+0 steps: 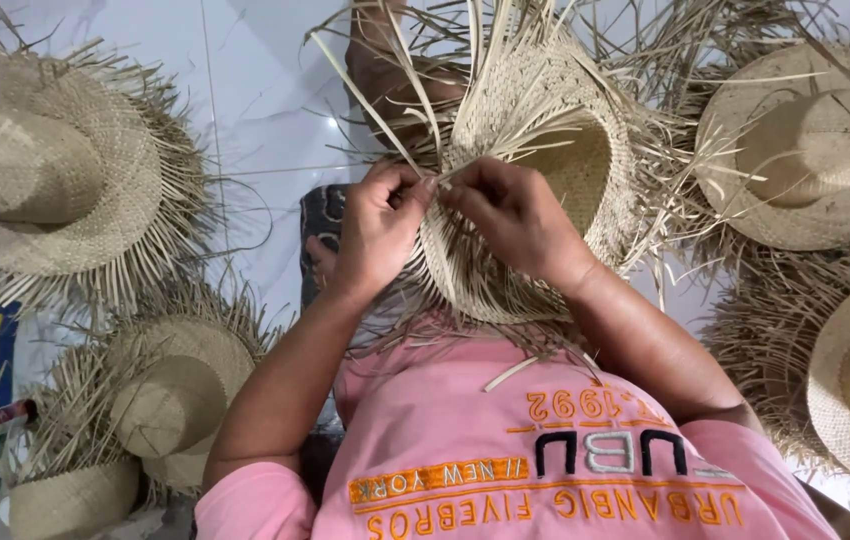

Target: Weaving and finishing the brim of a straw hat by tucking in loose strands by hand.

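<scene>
Brim weaving looks to be underway: a half-woven pale straw hat [545,170] is held in the lap, with loose strands pinched by the left hand [380,225] and right hand [515,215]. A firm tuck seems needed next. Finished fringed straw hats [45,170] are scattered over the white tiled floor [255,90].

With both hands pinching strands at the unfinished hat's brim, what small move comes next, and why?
Probably tuck the pinched strand under the neighbouring one: the left hand and right hand meet at the brim of the half-woven pale straw hat, whose strands hang loose.
</scene>
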